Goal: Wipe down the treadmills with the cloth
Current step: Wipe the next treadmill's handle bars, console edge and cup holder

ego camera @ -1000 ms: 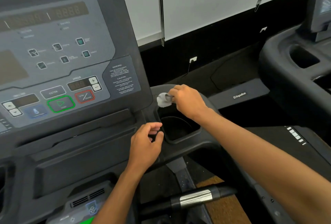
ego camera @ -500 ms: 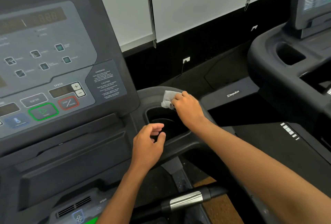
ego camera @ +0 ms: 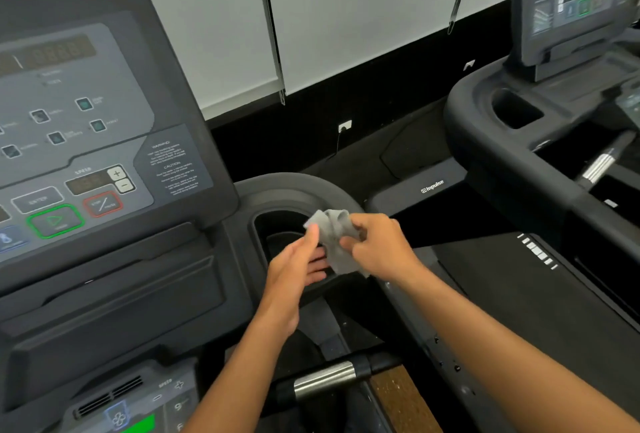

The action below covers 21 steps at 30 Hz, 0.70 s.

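Note:
A small grey cloth (ego camera: 334, 242) hangs crumpled between both hands, just above the cup holder (ego camera: 277, 228) on the right side of the near treadmill's console (ego camera: 86, 155). My right hand (ego camera: 379, 247) grips the cloth's right side. My left hand (ego camera: 294, 266) pinches its left edge with the thumb, the fingers spread under it. The cloth hides part of the holder's right rim.
A second treadmill (ego camera: 519, 141) with its own console and cup holder stands at the right. A chrome-banded handlebar (ego camera: 325, 380) runs below my arms. A black wall base with a white socket (ego camera: 344, 126) lies behind.
My right hand has lifted the cloth off the cup holder's far rim and drawn it nearer. My left hand has risen from the holder's near edge and taken the cloth's edge.

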Available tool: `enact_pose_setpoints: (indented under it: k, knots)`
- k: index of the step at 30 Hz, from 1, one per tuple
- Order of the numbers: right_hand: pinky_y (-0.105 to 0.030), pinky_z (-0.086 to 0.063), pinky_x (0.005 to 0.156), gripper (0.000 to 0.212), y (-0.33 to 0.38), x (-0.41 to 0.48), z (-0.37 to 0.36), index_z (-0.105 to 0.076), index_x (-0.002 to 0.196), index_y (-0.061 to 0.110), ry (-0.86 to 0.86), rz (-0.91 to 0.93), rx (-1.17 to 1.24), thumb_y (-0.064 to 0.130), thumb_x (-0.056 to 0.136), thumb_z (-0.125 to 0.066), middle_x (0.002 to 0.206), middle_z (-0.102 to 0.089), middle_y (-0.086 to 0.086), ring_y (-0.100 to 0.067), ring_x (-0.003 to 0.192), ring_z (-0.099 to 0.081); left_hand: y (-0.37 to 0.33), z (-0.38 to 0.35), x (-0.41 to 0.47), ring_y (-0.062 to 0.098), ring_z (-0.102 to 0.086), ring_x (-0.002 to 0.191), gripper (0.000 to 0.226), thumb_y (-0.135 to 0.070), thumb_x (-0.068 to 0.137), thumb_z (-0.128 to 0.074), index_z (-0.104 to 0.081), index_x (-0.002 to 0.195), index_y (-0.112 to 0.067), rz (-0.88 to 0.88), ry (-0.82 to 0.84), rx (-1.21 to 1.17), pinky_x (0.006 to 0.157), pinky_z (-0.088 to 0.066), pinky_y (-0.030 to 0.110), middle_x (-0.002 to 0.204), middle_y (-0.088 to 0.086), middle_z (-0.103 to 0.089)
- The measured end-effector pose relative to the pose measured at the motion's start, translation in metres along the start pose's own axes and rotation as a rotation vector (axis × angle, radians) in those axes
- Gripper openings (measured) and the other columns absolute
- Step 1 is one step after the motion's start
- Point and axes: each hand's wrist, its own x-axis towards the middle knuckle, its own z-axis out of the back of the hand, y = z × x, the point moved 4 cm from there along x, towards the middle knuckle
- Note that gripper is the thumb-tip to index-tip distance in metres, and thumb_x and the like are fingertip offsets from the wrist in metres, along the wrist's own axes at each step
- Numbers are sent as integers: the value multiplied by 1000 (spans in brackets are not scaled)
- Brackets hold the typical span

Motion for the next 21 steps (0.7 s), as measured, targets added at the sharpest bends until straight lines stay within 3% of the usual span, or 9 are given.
enact_pose_setpoints:
  k: [1,3,4,6,9,11,14,17,21]
  knots:
    - [-27,-51,73,7,4,-7,-3,-72,90,17,59,79,-5,21,85,-75,90,-72,-2,-16,85,-66,-1,-9,-3,16,-76,107,53,-65,93,-58,-71,121,-23,36,70,-106,96,-58,37,111,2,-81]
    - [-32,-48,99,37,10,-19,-10,-71,121,27,313,231,-113,33,85,-77,131,-67,2,-14,122,-60,-2,-20,-6,23,-76,109,59,-64,93,-57,-73,122,-16,55,111,-192,98,-57,41,113,9,-80]
    - [-33,-47,104,45,11,-22,-9,-68,129,31,402,274,-112,35,85,-76,139,-62,6,-12,128,-56,-3,-22,-5,23,-76,109,55,-59,94,-61,-73,124,-15,49,95,-171,98,-57,42,114,10,-80]
    - [-37,-53,100,46,9,-20,3,-65,132,33,369,224,39,35,87,-77,131,-64,10,-9,117,-60,-3,-18,-3,25,-75,110,41,-42,97,-67,-71,128,-15,30,65,-111,98,-58,44,115,9,-79]
    - [-40,-56,100,72,-3,-15,19,-54,143,31,176,-44,258,44,79,-86,129,-64,9,-10,114,-64,-5,-11,0,30,-73,114,36,-34,100,-65,-70,129,-14,43,136,-130,99,-56,45,119,12,-78]
    - [-44,-59,95,57,-11,-17,14,-64,130,22,213,-158,438,37,80,-88,114,-74,1,-15,103,-72,-11,-8,1,29,-72,117,38,-39,102,-62,-71,130,-15,35,223,-69,105,-53,47,122,12,-77]
    - [-53,-60,90,21,-5,-24,14,-74,101,6,205,-144,540,17,86,-83,99,-77,-17,-23,89,-75,-16,-5,0,27,-72,118,37,-43,100,-63,-74,126,-19,-28,316,35,103,-53,44,121,9,-77]
    - [-49,-61,88,24,13,-25,28,-69,105,-3,106,-82,588,14,91,-77,105,-74,-24,-27,91,-73,-24,2,3,29,-73,115,44,-35,85,-77,-72,124,-15,-133,317,70,95,-58,40,116,7,-79]
    - [-32,-54,70,35,43,-16,39,-59,120,-11,203,35,593,14,98,-68,105,-71,-25,-26,88,-65,-36,5,13,40,-71,116,57,-27,76,-90,-71,125,-5,-120,455,-17,91,-61,43,121,21,-75]
